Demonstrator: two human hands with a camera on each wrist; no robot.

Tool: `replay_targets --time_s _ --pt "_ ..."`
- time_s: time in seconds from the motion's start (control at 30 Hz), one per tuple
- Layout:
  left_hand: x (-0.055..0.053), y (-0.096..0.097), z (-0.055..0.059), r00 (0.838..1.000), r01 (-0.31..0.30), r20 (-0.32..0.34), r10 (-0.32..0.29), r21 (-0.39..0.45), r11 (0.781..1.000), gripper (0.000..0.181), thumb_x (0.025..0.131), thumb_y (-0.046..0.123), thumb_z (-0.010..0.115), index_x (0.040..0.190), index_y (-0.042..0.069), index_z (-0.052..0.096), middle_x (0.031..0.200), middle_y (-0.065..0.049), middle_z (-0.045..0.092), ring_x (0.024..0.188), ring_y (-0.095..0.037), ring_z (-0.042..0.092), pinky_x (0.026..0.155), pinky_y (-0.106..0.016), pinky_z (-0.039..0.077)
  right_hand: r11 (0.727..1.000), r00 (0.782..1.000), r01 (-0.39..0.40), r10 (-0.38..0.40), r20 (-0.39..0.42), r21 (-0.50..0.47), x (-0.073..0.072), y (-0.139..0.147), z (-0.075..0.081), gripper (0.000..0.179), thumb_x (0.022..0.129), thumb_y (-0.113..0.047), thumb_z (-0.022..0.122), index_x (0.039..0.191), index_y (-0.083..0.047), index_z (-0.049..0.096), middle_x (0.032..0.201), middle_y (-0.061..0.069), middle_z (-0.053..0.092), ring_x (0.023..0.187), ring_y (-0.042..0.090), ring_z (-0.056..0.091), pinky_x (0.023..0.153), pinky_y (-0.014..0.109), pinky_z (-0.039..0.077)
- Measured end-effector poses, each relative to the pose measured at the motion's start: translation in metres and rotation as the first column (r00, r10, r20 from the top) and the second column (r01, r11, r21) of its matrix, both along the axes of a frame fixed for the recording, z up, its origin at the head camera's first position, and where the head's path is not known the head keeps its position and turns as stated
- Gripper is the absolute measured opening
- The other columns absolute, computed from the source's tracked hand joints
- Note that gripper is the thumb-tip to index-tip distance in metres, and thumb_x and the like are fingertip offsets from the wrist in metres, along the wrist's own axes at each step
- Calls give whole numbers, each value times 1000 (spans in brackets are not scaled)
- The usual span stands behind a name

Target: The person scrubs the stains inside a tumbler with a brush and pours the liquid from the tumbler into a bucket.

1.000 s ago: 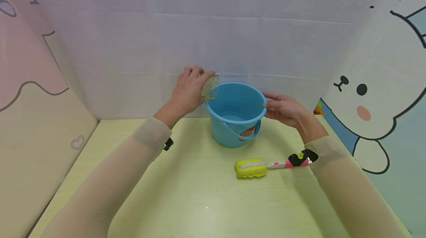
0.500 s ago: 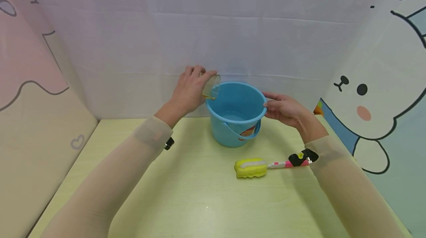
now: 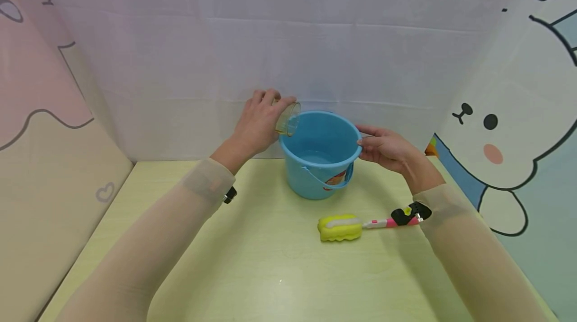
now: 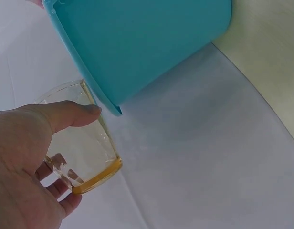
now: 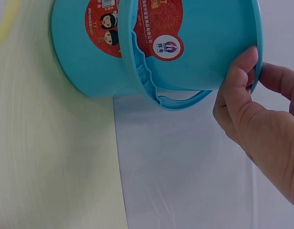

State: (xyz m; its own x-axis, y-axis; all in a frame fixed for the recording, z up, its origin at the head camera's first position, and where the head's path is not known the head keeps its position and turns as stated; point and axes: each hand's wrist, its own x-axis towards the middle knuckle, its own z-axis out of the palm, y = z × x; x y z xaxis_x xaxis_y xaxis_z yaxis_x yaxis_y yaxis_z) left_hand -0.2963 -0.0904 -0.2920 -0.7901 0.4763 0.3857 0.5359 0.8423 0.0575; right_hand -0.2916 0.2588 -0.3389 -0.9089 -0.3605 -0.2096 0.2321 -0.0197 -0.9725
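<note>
In the head view my left hand grips a clear glass cup, tipped on its side at the left rim of a blue bucket. In the left wrist view the thumb lies along the upper side of the glass, and several fingers show behind it. Amber colour runs along the glass's lower edge; whether it is liquid or tint, I cannot tell. My right hand pinches the bucket's right rim between thumb and fingers, as the right wrist view shows. The bucket stands upright, its handle hanging down over a red label.
A yellow sponge brush with a white and pink handle lies on the pale table in front of the bucket, its handle end under the right wrist. White cloth hangs behind. Printed panels flank both sides.
My left hand and the glass have shifted slightly to the right over the bucket's rim. Less amber shows in the glass. The right hand and the bucket have stayed in place.
</note>
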Motion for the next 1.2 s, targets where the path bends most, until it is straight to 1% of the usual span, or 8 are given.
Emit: replay_targets --time_s 0.3,0.57,0.7,0.97,1.2 --pt "-1 1 -1 1000 14 -27 -14 -6 1000 82 86 7 87 157 24 50 143 -14 50 136 -40 40 108 -56 44 1000 1000 -3 3 6 -5 1 2 1 67 111 -3 52 169 -3 19 122 12 70 95 18 74 87 29 61" --pt "1 3 -1 999 26 -30 -26 -10 1000 81 87 6 86 157 24 50 142 -14 50 134 -38 40 109 -55 42 1000 1000 11 -11 11 9 1 1 0 64 111 -3 52 169 -5 23 121 13 70 92 18 73 85 29 62" --pt "2 3 -2 999 32 -38 -33 -11 999 80 87 4 86 156 24 51 143 -14 50 134 -38 41 109 -55 43 1000 1000 14 -14 15 13 1 1 0 65 111 -3 52 169 -6 22 122 13 70 93 19 73 85 29 61" --pt "2 5 -2 997 45 -60 -46 -14 999 77 88 -1 82 155 25 52 142 -14 51 133 -38 42 108 -55 44 1000 1000 14 -14 18 13 1 0 0 64 111 -2 50 169 -6 22 112 6 72 89 16 73 84 28 61" --pt "2 6 -3 995 54 -81 -56 -20 998 74 90 -5 77 153 26 54 143 -15 52 133 -38 43 108 -55 45 1000 1000 12 -12 20 7 1 2 0 65 111 -2 51 169 -6 22 118 10 71 91 17 73 85 29 61"
